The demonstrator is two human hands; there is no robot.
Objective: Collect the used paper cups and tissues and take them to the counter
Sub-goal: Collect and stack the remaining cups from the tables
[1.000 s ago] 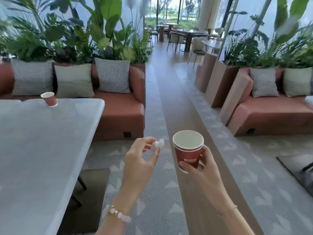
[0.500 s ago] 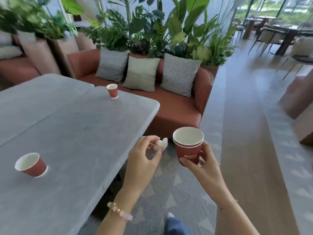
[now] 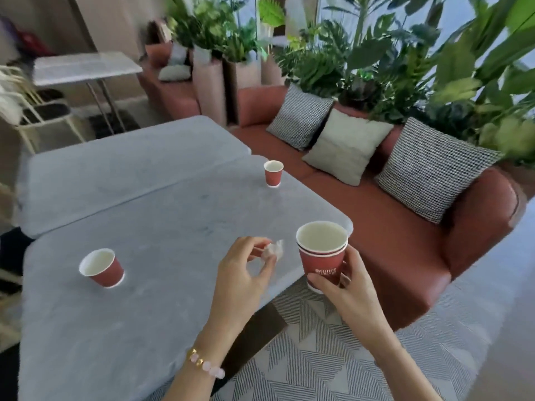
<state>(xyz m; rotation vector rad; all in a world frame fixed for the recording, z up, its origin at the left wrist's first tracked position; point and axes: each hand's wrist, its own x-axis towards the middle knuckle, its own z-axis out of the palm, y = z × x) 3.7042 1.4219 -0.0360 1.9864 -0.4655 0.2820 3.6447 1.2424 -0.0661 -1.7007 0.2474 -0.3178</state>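
Because the stacked cups crush easily, my right hand curls round their base; my left hand pinches the soft tissue.

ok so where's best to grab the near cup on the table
Near cup: grip round its red side wall just below the rim, coming from its right, the side the left hand is on. It stands on its base, mouth up, nothing touching it.

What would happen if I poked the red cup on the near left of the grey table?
The near cup looks empty, so it is probably light and would slide or topple easily. Its base is narrower than its rim, which likely helps tipping. It seems thin paper, so a hard squeeze would probably dent it.
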